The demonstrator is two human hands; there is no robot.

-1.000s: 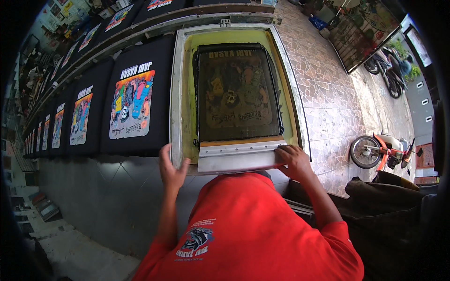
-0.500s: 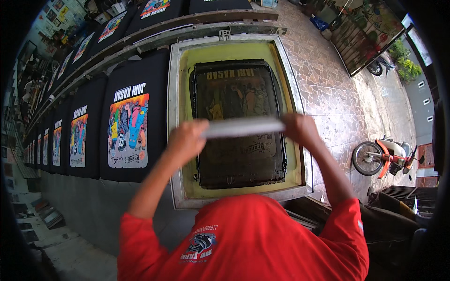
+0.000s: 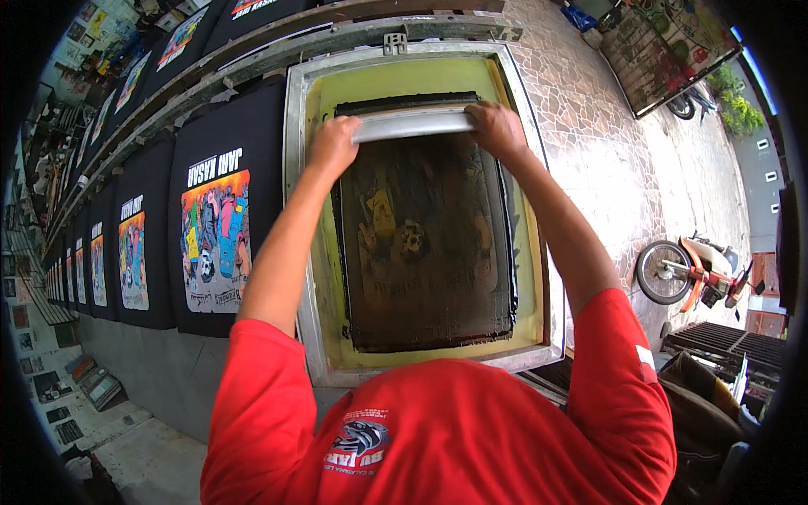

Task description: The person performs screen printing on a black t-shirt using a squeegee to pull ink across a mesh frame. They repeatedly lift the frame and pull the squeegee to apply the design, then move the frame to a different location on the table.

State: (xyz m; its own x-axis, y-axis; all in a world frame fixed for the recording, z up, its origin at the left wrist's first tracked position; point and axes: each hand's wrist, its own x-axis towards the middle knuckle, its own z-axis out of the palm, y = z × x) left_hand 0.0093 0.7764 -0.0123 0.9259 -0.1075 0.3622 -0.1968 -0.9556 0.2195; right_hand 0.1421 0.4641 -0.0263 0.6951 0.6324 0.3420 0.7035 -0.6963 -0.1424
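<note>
a floor of tan, irregular stone paving [image 3: 581,160] spreads toward two o'clock, and an orange-and-white motorcycle [image 3: 699,273] stands at three o'clock. toward nine o'clock runs a row of flat black fabric panels [image 3: 202,139], each bearing a rectangular, multicoloured print [image 3: 215,240]. in the middle lies a large rectangular screen frame of silver-grey metal [image 3: 295,126], stretched with yellow-green translucent mesh [image 3: 404,77]; a small grey metal bracket [image 3: 395,44] sits at its twelve o'clock edge. a glossy black rectangle of ink [image 3: 425,316] covers much of the mesh, and a dim picture with a ball shows through it.

across the ink's twelve o'clock end lies a long, straight silver metal squeegee [image 3: 417,124]. both hands grip it: the left hand [image 3: 334,145], at eleven o'clock, is closed around its left end, and the right hand [image 3: 498,130], at one o'clock, has its fingers curled over the right end. a red short-sleeved shirt [image 3: 480,429] fills six o'clock.
</note>
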